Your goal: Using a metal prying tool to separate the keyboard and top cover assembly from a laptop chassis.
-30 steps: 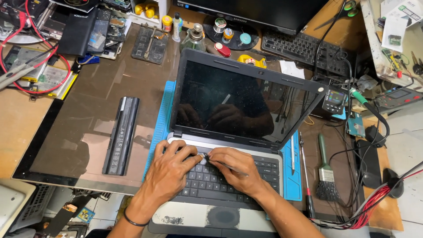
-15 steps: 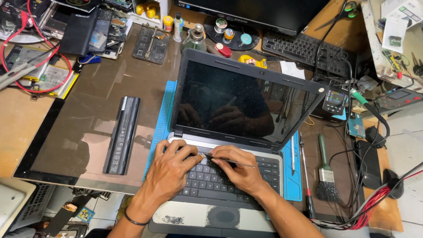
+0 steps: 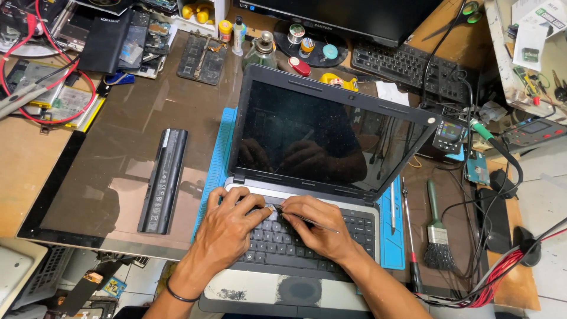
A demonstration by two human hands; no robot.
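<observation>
An open dark laptop [image 3: 331, 133] with a black screen sits on a blue mat [image 3: 215, 171]. Both hands rest on its keyboard [image 3: 283, 245]. My left hand [image 3: 227, 227] presses its fingertips on the upper left keys. My right hand [image 3: 319, 227] grips a thin metal tool [image 3: 298, 217] whose tip points left, meeting the left fingertips at the top edge of the keyboard. A dark band circles my left wrist.
A long black laptop battery [image 3: 163, 180] lies left of the mat on a dark glass panel [image 3: 106, 171]. A brush [image 3: 436, 230], a screwdriver [image 3: 409, 236] and cables lie to the right. A separate keyboard [image 3: 407, 62], small bottles and circuit boards crowd the back.
Both hands stay on the keyboard's top edge. The right hand with the tool has shifted slightly; the laptop has not moved.
</observation>
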